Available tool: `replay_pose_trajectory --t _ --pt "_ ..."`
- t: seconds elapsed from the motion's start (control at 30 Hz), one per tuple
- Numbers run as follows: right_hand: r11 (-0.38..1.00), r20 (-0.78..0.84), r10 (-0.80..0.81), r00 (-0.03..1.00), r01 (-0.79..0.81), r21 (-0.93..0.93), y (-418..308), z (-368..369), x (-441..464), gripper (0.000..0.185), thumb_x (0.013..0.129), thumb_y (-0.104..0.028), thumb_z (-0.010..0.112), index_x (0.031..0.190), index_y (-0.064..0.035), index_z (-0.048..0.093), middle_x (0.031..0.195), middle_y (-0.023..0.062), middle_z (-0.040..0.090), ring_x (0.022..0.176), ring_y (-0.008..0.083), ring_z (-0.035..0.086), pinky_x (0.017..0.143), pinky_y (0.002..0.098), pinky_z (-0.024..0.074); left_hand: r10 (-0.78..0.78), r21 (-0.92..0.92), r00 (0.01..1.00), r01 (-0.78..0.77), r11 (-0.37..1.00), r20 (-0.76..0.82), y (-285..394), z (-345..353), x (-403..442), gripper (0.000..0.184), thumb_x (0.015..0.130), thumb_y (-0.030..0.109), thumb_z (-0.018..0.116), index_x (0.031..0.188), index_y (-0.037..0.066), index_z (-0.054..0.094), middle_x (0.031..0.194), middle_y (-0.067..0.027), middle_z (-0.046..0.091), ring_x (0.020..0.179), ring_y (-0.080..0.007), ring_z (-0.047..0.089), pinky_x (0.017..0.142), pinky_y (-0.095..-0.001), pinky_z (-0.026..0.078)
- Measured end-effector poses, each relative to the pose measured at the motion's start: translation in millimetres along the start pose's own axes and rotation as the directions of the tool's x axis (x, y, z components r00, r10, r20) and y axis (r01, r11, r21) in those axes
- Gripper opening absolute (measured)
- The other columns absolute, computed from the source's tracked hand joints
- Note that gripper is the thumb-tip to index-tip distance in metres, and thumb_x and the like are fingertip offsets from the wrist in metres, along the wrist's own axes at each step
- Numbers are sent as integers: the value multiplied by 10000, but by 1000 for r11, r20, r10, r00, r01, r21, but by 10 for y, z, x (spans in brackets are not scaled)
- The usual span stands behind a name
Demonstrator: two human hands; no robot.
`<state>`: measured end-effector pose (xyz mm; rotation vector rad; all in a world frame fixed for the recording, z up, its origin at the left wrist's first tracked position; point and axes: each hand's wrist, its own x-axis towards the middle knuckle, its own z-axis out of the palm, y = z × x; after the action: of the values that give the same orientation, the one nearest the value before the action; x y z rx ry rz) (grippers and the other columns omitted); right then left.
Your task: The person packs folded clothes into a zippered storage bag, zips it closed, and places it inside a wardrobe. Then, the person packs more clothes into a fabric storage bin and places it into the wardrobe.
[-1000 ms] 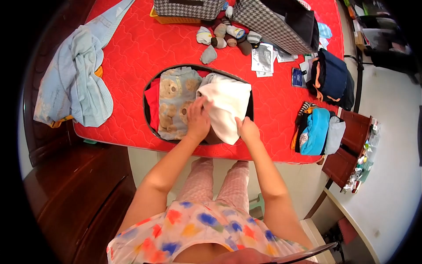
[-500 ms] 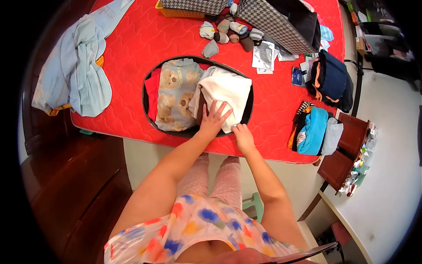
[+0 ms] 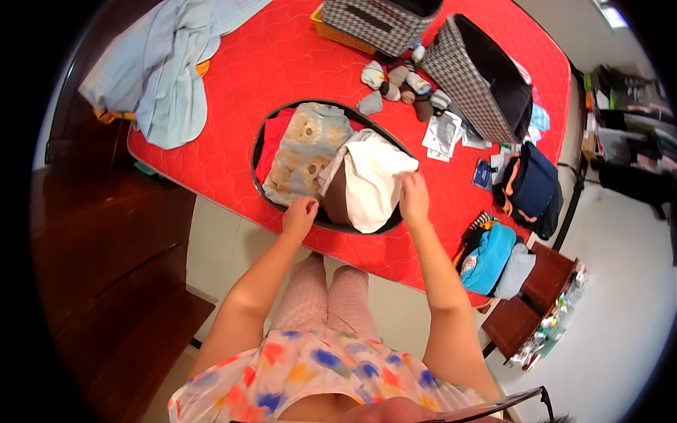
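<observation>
An oval, dark-rimmed fabric storage box [image 3: 258, 163] sits near the bed's front edge with folded clothes inside. In its left half lies a grey garment with teddy bears [image 3: 293, 173], beside a red garment [image 3: 270, 146]. A white garment with a brown part [image 3: 370, 180] fills the right half. My left hand [image 3: 301, 217] is at the front rim, its fingers curled together by the edge; what they pinch, if anything, is hidden. At the right side, my right hand [image 3: 414, 197] has its fingers closed at the edge of the white garment, by the rim.
Rolled socks [image 3: 407, 88] lie behind the box, near two houndstooth storage boxes [image 3: 465, 70]. Silvery packets [image 3: 443, 134] are right of the socks. Piles of folded clothes [image 3: 490, 257] and dark clothes [image 3: 530, 185] line the right edge. Light-blue cloth [image 3: 173, 99] drapes at left.
My left hand has lifted off the white garment and moved left to the front rim. My right hand has moved up along the right side. The view has turned and shifted.
</observation>
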<state>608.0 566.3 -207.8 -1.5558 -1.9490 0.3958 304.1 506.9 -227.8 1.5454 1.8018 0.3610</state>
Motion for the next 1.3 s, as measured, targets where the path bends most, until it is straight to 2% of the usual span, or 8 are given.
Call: replay_pose_trajectory --t 0.1,0.27,0.3,0.53,0.77,1.0,1.13,1.3 --pt "993 -62 -43 997 36 -114 191 128 555 221 826 -121 579 1034 -46 572 973 162 581 907 350 558 763 444 465 -177 6 984 177 984 -22 -250 55 -319 289 866 167 602 1142 89 565 693 -71 595 615 -229 575 588 -332 472" --pt "927 456 278 846 -112 -358 523 577 981 396 898 -388 502 1058 -31 562 1043 203 596 960 374 585 798 469 481 -368 -482 913 407 776 178 -134 443 -772 331 908 311 557 1188 134 554 735 -105 662 657 -284 616 646 -364 498" --pt "893 565 363 741 -103 -439 553 621 1008 437 910 -429 473 1056 -28 564 1054 209 599 969 379 591 805 472 484 -348 -415 932 356 837 99 -97 580 -817 332 905 314 560 1180 128 554 741 -106 664 673 -292 622 663 -373 498" --pt "880 497 351 793 -99 -464 644 494 699 414 941 -363 399 921 -13 617 882 226 654 841 401 633 755 488 498 -361 -235 929 333 913 -86 8 747 -676 234 845 276 626 799 54 567 677 -150 622 705 -348 613 643 -438 463" --pt "843 535 520 666 -299 -446 534 144 -507 464 946 -376 391 846 8 632 827 270 641 802 422 635 737 510 501 -317 1 922 326 945 -223 -254 368 -591 184 796 248 654 798 87 565 664 -161 601 685 -375 595 618 -463 454" --pt "855 772 509 382 -331 -400 380 60 -1435 413 913 -345 437 968 34 591 926 311 615 896 450 604 794 506 482 -129 120 926 182 976 -356 -15 175 -440 246 811 214 637 1042 140 595 1232 -103 495 1144 -334 453 910 -426 401" --pt "834 522 483 703 -552 -29 411 -1 -1203 349 802 -203 579 1070 3 495 913 286 612 872 460 587 758 513 460 113 226 935 -36 973 -337 359 322 -435 503 799 332 655 1269 210 523 1442 -76 315 1319 -357 276 1056 -513 262" --pt "790 429 567 703 -611 -42 468 126 -759 376 836 -240 590 1057 40 473 973 290 591 922 457 569 784 492 448 243 331 968 -213 919 -54 745 712 -630 658 751 479 664 1348 287 464 1512 -77 195 1383 -384 135 1045 -648 147"
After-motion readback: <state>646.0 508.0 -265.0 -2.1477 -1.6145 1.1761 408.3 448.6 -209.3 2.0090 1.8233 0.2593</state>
